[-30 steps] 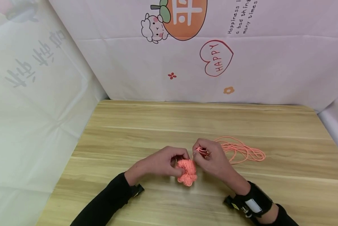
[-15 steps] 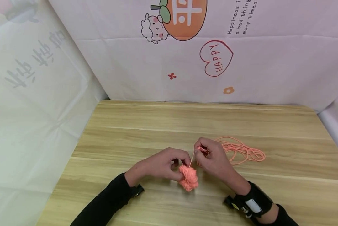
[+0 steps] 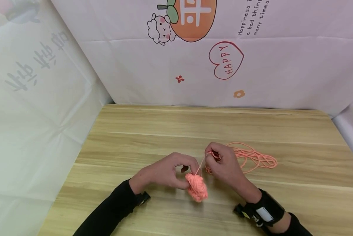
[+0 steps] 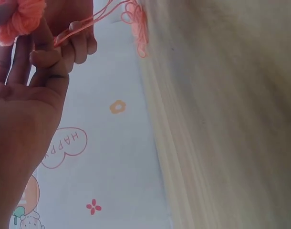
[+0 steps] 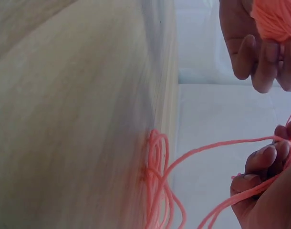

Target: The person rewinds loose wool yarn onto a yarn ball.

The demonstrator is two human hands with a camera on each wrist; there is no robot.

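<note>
In the head view my left hand [image 3: 170, 172] holds a small coral ball of yarn [image 3: 197, 188] between thumb and fingers, above the table. My right hand [image 3: 225, 164], up and to the right of it, pinches strands of the same yarn with curled fingers. A thin taut strand [image 3: 201, 164] runs between the ball and the right fingers. Loose coral yarn [image 3: 257, 157] lies in long loops on the table beyond the right hand. The right wrist view shows yarn strands [image 5: 217, 144] trailing from the right hand towards those loops.
A wood-grain table [image 3: 153, 124] lies under both hands. Behind it hangs a white printed cloth [image 3: 129, 72], and another white cloth [image 3: 46, 131] covers the left side. A black strap with a device [image 3: 268, 209] sits on the right wrist.
The right hand has drawn slightly up and right, away from the ball. The strand between the hands has lengthened, and the ball has turned and dropped a little in the left fingers.
</note>
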